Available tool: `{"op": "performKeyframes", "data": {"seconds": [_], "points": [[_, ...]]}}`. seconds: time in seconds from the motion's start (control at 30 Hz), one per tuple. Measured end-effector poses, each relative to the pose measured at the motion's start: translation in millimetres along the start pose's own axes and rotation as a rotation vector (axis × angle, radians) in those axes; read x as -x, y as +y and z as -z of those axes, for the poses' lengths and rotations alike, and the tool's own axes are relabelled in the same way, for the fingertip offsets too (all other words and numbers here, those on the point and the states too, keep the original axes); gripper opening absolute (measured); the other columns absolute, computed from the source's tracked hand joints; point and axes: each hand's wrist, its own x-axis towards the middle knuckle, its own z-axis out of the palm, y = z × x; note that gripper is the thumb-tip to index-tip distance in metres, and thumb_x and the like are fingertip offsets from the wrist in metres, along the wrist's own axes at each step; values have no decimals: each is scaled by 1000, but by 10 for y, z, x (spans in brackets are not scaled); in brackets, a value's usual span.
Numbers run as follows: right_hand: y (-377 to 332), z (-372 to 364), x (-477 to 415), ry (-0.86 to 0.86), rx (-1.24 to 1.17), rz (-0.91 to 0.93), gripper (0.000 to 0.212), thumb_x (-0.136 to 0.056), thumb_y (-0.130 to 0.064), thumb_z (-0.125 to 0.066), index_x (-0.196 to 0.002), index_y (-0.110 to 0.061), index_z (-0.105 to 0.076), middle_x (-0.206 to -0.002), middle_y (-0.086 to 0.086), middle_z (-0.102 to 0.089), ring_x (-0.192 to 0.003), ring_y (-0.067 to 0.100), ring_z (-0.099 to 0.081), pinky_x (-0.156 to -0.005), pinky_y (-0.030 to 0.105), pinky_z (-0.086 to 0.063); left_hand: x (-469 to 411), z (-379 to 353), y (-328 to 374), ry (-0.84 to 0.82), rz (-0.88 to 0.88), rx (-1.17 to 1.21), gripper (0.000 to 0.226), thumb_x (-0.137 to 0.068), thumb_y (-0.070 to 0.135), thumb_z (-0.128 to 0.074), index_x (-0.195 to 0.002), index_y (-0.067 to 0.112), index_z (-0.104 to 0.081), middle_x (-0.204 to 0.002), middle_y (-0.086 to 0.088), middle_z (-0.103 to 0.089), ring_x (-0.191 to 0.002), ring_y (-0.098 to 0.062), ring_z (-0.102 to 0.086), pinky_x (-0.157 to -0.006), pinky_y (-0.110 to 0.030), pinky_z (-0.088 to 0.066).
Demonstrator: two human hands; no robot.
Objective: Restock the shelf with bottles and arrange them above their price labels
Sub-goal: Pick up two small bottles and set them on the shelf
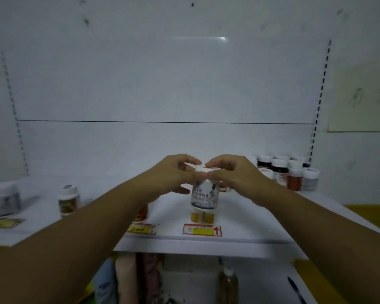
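Now settling a bottle (204, 196) above its label (202, 230).
Left hand (173, 173) and right hand (234, 172) fingers pinch its cap; it stands on two yellow bottles (201, 217). Next: a gentle release.

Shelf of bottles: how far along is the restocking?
Done: a white jar stands above a yellow label. In hand: left hand and right hand pinch the white bottle's top, above the red-bordered price label. Left: the bottle cluster at back right looks unsorted.

left hand (173, 174), right hand (231, 172), pinching white bottle (204, 197)
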Motion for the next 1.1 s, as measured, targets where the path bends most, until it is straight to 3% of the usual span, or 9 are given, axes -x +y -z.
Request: {"op": "performKeyframes", "data": {"seconds": [0.2, 0.3, 0.4, 0.5, 0.67, 0.83, 1.1], "points": [[-57, -643, 294, -126, -63, 20, 15, -83, -9, -66, -95, -17, -70, -98, -1, -70, -89, 16, -68, -71, 22, -58, 810, 97, -320, 213, 145, 115, 34, -84, 24, -70, -114, 13, -59, -95, -10, -67, -85, -19, -69, -78, -37, -60], [-116, -1000, 384, -170, -86, 3, 15, -80, -7, -68, -91, -17, -71, -99, 7, -72, -92, 24, -69, -83, 42, -58, 1145, 235, -422, 244, 187, 83, 34, -86, 24, -68, -115, 10, -59, -99, -13, -66, -83, -17, -68, -72, -31, -60], [-237, -1261, 365, -199, -87, 24, 16, -80, -8, -68, -94, -15, -71, -99, 10, -72, -93, 25, -69, -86, 47, -55, 1327, 471, -480, 252, 183, 57, 32, -85, 28, -68, -113, 12, -61, -98, -11, -68, -83, -15, -68, -71, -30, -60], [-353, -1435, 285, -219, -37, 37, 16, -80, -11, -68, -91, -22, -70, -96, 10, -73, -90, 24, -70, -84, 44, -57, 1373, 705, -564, 249, 161, 51, 31, -84, 26, -69, -111, 13, -61, -91, -4, -67, -85, -14, -68, -72, -30, -60], [-568, -1874, 35, -259, 31, 71, 15, -82, -12, -68, -95, -18, -70, -94, 0, -72, -79, 10, -70, -67, 22, -57, 1405, 1250, -847, 241, 138, 37, 37, -83, 26, -71, -114, 11, -61, -111, -19, -64, -94, -20, -67, -80, -36, -59], [-912, -2532, -384, -227, 199, 158, 16, -79, -25, -71, -95, -23, -70, -95, -8, -71, -83, 9, -69, -79, 29, -57, 1519, 2092, -1145, 235, 110, 52, 31, -82, 23, -71, -110, 13, -62, -108, -15, -68, -94, -22, -69, -78, -35, -60], [-1230, -3272, -977, -260, 292, 199, 17, -79, -30, -71, -95, -28, -67, -103, -8, -66, -82, 6, -65, -73, 23, -52, 1541, 2994, -1425, 302, 56, -54, 36, -81, 24, -72, -114, 12, -65, -102, -8, -69, -86, -16, -69, -74, -26, -59]]}}
